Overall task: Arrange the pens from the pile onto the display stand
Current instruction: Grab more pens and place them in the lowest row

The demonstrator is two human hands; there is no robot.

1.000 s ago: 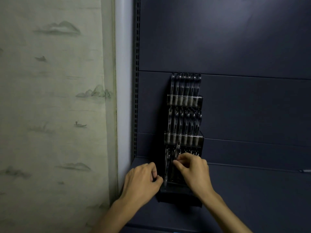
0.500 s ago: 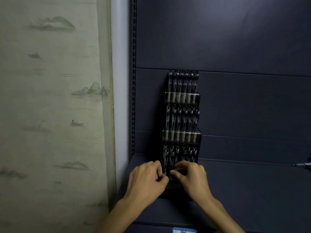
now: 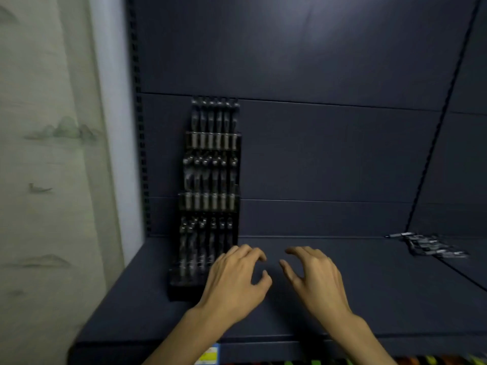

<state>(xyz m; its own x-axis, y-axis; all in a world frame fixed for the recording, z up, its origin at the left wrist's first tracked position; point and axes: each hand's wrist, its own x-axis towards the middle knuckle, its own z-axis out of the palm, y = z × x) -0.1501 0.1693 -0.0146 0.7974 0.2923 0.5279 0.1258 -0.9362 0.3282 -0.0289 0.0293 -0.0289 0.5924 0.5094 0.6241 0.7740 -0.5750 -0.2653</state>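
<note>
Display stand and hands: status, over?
Left hand and right hand empty, off display stand. Three tiers filled. Pen pile far right on shelf. Nothing between.

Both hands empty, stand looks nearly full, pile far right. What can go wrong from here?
1. The left hand hangs right beside the display stand; a careless swing might knock the tall, narrow stand or loosen pens in its bottom row.
2. The pen pile lies loose at the shelf's far right, so the right hand has a long reach and might scatter it.
3. Blur and dim light hide any free slots.
</note>
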